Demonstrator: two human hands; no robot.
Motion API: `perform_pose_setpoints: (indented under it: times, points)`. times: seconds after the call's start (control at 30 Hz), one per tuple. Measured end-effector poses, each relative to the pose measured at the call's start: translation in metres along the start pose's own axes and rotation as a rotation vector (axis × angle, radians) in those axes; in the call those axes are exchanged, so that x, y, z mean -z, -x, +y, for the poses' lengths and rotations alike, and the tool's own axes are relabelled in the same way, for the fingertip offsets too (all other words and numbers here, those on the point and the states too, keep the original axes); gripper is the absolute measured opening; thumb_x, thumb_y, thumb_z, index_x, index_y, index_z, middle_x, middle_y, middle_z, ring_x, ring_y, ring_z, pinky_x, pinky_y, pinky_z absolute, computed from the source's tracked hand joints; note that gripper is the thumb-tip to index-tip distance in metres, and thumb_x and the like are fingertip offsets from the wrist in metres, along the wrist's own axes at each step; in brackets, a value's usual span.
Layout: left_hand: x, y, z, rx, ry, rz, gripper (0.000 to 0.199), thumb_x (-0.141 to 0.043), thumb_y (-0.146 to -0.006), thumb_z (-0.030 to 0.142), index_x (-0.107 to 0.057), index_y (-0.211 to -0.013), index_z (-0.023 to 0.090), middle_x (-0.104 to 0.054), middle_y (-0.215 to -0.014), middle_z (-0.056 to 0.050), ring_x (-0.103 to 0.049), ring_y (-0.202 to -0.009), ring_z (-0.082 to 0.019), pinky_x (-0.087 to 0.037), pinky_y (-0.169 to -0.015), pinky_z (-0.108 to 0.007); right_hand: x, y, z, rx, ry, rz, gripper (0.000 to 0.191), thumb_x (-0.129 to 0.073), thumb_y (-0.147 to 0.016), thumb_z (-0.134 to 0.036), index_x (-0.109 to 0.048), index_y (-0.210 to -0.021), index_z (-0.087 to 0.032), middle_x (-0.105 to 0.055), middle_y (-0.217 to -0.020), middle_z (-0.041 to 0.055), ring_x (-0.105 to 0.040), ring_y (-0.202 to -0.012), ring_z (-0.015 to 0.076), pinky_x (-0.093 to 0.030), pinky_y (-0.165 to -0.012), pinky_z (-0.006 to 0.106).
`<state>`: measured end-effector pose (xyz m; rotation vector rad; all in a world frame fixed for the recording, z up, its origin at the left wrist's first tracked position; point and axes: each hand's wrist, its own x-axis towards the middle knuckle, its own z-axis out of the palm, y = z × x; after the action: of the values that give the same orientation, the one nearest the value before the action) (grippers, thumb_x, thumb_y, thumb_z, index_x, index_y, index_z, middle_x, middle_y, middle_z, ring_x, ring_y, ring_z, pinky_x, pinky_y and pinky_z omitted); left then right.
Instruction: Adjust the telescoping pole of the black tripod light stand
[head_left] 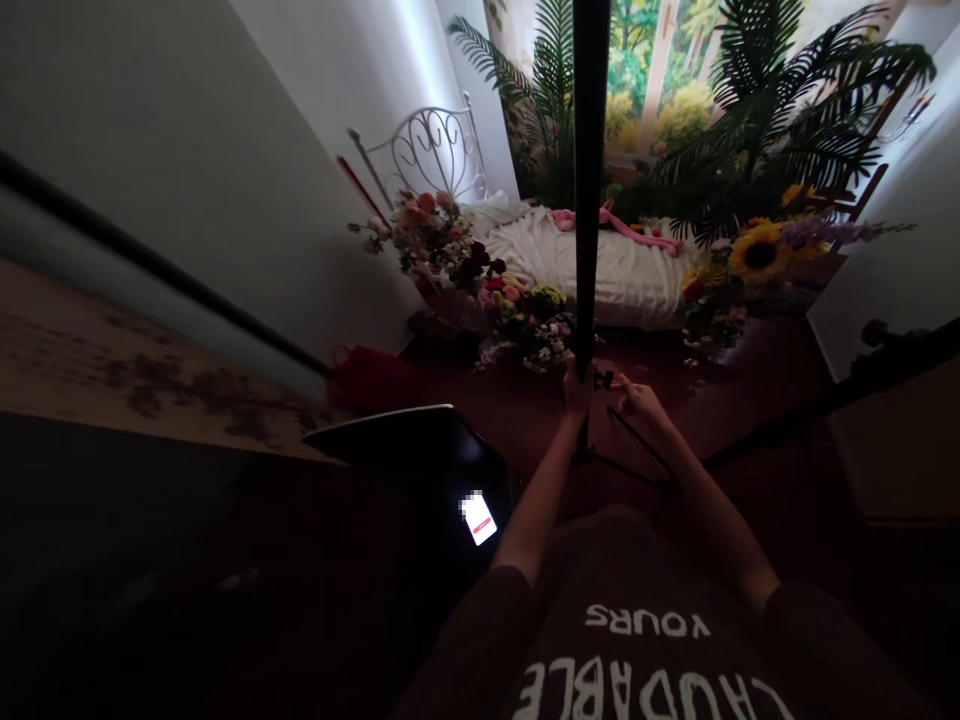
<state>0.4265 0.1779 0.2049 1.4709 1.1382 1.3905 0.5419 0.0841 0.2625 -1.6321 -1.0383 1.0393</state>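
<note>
A black upright pole (589, 200), part of a stand with thin splayed legs (630, 468), rises in front of me through the middle of the view. My left hand (577, 388) is closed around the pole low down. A small dark knob (603, 380) sticks out from the pole's right side. My right hand (637, 398) is beside it with curled fingers, the fingertips at the knob. Dim light makes the exact finger contact hard to see.
Behind the stand is a bed with a white cover (637, 280) and a metal headboard (435, 150). Flowers (442, 230), a sunflower (754, 252) and palm leaves (780, 90) surround it. At left a dark surface carries a lit phone (480, 518). Another dark pole (825, 400) slants at right.
</note>
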Motion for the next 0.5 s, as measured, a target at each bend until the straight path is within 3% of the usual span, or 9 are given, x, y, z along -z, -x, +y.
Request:
perform_pose_setpoints:
  times: [0.1,0.23,0.33,0.43,0.5]
  points:
    - [0.001,0.016,-0.006,-0.022,-0.002,0.040,0.047,-0.040,-0.096,0.059,-0.057,-0.115,0.020,-0.068,-0.106,-0.010,-0.066,-0.098,-0.019,-0.051,-0.088,-0.033,0.034,0.015,0.020,-0.042,-0.065,0.021,0.045,-0.055,-0.089,-0.054,-0.074,-0.087,-0.013,-0.058,-0.053,0.0057,-0.052,-0.049,0.0148,-0.038,-0.053,0.031]
    - [0.002,0.048,-0.020,-0.031,-0.080,0.087,0.047,-0.033,-0.100,0.050,-0.048,-0.133,0.020,-0.056,-0.134,-0.015,-0.054,-0.127,-0.020,-0.043,-0.108,-0.037,0.089,0.044,0.060,-0.195,-0.156,0.297,0.047,-0.072,-0.067,-0.060,-0.076,-0.086,-0.018,-0.062,-0.055,0.0031,-0.053,-0.051,0.0150,-0.039,-0.051,0.028]
    - [0.001,0.075,-0.038,-0.011,-0.140,0.118,0.046,-0.035,-0.100,0.046,-0.044,-0.136,0.018,-0.051,-0.136,-0.017,-0.052,-0.128,-0.022,-0.046,-0.105,-0.039,0.123,0.074,0.093,-0.238,-0.179,0.473,0.054,-0.070,-0.060,-0.064,-0.073,-0.085,-0.017,-0.061,-0.053,0.0003,-0.051,-0.048,0.0134,-0.038,-0.048,0.026]
    - [-0.005,0.101,-0.056,0.085,-0.192,0.145,0.045,-0.038,-0.099,0.044,-0.044,-0.134,0.015,-0.049,-0.132,-0.020,-0.059,-0.114,-0.022,-0.051,-0.094,-0.038,0.149,0.102,0.123,-0.274,-0.277,0.695,0.055,-0.075,-0.054,-0.064,-0.072,-0.083,-0.017,-0.063,-0.055,-0.0002,-0.056,-0.049,0.0136,-0.042,-0.047,0.024]
    - [-0.014,0.114,-0.065,0.133,-0.196,0.062,0.042,-0.037,-0.100,0.041,-0.044,-0.131,0.014,-0.050,-0.128,-0.020,-0.062,-0.102,-0.021,-0.052,-0.090,-0.038,0.164,0.116,0.135,-0.231,-0.332,0.794,0.059,-0.076,-0.052,-0.068,-0.070,-0.083,-0.018,-0.064,-0.056,-0.0008,-0.058,-0.048,0.0127,-0.044,-0.046,0.023]
